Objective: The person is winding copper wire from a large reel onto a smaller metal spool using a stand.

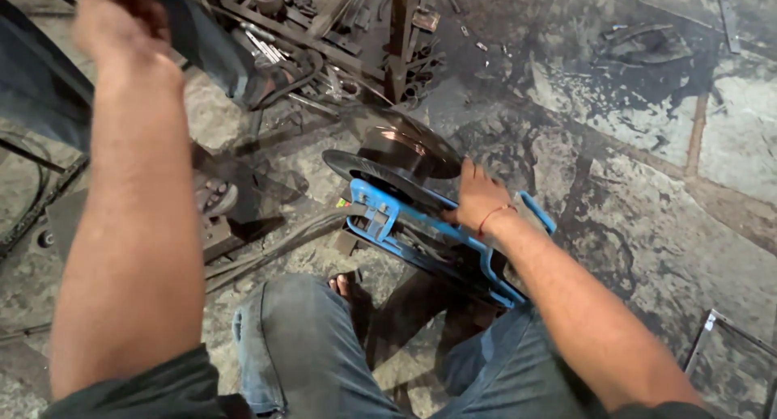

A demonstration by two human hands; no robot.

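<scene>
The person sits or crouches over a blue metal frame point(421, 233) at the centre of the frame, which carries a dark wire spool point(396, 156) with broad black flanges.

The right hand point(479, 199) lies centre-right, palm down, fingers spread and pressed on the blue frame just beside the lower flange. It pins the frame rather than pinching anything. A red thread point(495, 217) circles the wrist.

The left hand point(113, 27) is raised at the upper left of the frame and blurred. It appears curled around something dark, possibly a wire end, but I cannot tell what it holds, or how firmly.

A bundle of grey cables point(275, 245) runs from the lower left toward the blue frame. A sandalled foot point(344, 285) sits just below the frame, between the knees in blue jeans point(307, 346). Scrap metal parts point(324, 39) crowd a rack at the upper centre. The stained stone floor point(647, 144) fills the right side.

Risks, as judged:
- The right fingers rest near the flange edge; if the spool turns, they could be nipped or scraped.
- The frame stands tilted on uneven ground; a hard pull from the raised hand could tip it toward the foot.
- Any wire under tension could spring loose and whip toward the bare forearms.
- The cables underfoot present a snag hazard.
</scene>
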